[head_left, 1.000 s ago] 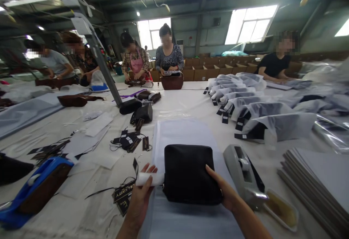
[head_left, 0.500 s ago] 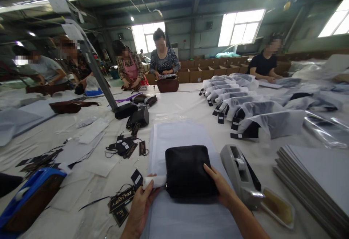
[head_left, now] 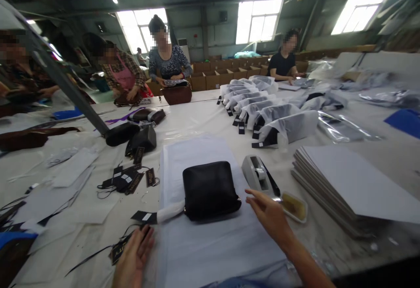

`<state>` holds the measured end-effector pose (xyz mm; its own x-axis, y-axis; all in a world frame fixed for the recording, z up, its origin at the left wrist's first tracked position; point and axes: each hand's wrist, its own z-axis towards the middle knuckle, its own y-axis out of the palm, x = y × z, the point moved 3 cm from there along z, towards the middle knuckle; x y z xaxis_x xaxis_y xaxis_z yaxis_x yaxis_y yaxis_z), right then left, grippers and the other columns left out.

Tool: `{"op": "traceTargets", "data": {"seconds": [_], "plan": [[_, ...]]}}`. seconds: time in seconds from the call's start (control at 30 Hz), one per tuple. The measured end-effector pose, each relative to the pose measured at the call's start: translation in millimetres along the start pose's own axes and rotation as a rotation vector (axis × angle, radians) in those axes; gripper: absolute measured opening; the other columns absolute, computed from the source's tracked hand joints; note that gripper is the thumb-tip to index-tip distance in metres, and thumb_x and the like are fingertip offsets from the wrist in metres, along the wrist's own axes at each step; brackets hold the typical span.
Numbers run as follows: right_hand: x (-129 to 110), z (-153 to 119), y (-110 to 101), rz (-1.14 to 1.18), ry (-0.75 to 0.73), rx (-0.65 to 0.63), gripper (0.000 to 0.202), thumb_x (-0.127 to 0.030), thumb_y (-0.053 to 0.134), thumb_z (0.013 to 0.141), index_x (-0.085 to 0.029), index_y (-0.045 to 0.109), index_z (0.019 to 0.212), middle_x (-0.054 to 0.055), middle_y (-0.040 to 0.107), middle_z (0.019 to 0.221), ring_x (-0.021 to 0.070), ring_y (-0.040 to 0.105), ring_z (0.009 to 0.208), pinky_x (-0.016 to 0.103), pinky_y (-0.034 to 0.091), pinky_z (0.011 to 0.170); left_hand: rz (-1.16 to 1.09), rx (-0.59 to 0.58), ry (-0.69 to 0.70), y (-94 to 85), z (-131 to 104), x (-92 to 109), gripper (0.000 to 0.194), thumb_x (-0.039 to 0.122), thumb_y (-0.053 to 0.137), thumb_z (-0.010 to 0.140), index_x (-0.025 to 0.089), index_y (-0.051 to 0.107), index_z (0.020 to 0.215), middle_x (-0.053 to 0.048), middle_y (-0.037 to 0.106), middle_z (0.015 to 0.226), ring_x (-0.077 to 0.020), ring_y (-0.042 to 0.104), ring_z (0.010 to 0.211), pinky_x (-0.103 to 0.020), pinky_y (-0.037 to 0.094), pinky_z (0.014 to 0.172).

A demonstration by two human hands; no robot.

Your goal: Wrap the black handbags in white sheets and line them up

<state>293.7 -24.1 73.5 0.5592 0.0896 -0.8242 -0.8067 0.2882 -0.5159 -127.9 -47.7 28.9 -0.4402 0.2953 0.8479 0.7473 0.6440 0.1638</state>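
The black pouch (head_left: 210, 189) lies flat on a stack of white sheets (head_left: 200, 156) near the table's (head_left: 203, 119) near edge, with a white-wrapped strap (head_left: 170, 211) poking out of its left side toward a black hang tag (head_left: 141, 216). Neither hand holds anything: the right hand (head_left: 271, 216) hovers just right of the pouch, fingers loosely spread and apart from it, and the left hand (head_left: 133, 257) rests open, palm down, on the table at the near edge, beside another tag (head_left: 118, 248). The likeliest trouble is the top sheet: it looks thin and loose, so a hand dragging across it could crease it or slide the pouch off centre. The strap's wrapping could slip off if snagged by a finger. The tape dispenser (head_left: 260, 178) and the small tray (head_left: 293, 205) sit close by the right hand, so a careless reach might knock the tray or catch the dispenser's blade. Tag cords near the left hand may tangle. The pile of boards (head_left: 348, 183) at the right edge sits well clear, as do the bagged goods (head_left: 272, 121) farther up the table.
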Motion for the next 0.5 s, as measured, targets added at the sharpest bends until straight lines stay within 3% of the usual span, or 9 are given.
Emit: {"op": "traceTargets", "data": {"seconds": [0.1,0.23,0.33,0.43,0.5], "plan": [[-4,-16,-35,-0.252,-0.215,0.238,0.022,-0.031,0.056,0.092,-0.025,0.07,0.108,0.005,0.073,0.109,0.0207,0.069,0.099,0.035,0.053,0.093,0.21,0.099,0.238,-13.0,-3,14,0.044,0.039,0.067,0.084,0.029,0.058,0.126,-0.003,0.06,0.134,-0.0253,0.057,0.122,-0.043,0.042,0.108],[12,-18,-66,-0.514,-0.303,0.452,0.026,-0.029,0.053,0.094,-0.021,0.067,0.115,0.008,0.069,0.119,0.0221,0.064,0.109,0.037,0.049,0.099,0.535,-0.048,0.429,12.2,-20,25,0.059,0.061,0.064,0.077,0.03,0.059,0.127,-0.004,0.067,0.122,-0.0303,0.061,0.116,-0.053,0.038,0.109],[35,-20,-74,-0.707,-0.256,0.443,0.032,-0.034,0.047,0.097,-0.017,0.067,0.115,0.013,0.064,0.126,0.0281,0.053,0.124,0.045,0.042,0.106,0.693,-0.159,0.614,39.0,-34,28,0.055,0.062,0.061,0.078,0.028,0.064,0.121,-0.003,0.068,0.12,-0.0287,0.062,0.115,-0.046,0.045,0.105],[63,-30,-71,-0.939,-0.121,0.327,0.041,-0.043,0.042,0.097,-0.016,0.07,0.111,0.016,0.055,0.138,0.0379,0.036,0.137,0.057,0.037,0.105,0.779,-0.221,0.758,55.1,-42,24,0.046,0.06,0.057,0.081,0.027,0.068,0.112,-0.003,0.066,0.125,-0.0272,0.061,0.116,-0.039,0.052,0.099],[80,-39,-67,-1.014,-0.041,0.23,0.045,-0.045,0.039,0.096,-0.017,0.071,0.109,0.017,0.051,0.141,0.0416,0.032,0.138,0.061,0.039,0.1,0.795,-0.254,0.792,59.2,-42,20,0.044,0.058,0.057,0.082,0.027,0.07,0.109,-0.003,0.066,0.125,-0.0269,0.061,0.116,-0.038,0.055,0.095]]}}
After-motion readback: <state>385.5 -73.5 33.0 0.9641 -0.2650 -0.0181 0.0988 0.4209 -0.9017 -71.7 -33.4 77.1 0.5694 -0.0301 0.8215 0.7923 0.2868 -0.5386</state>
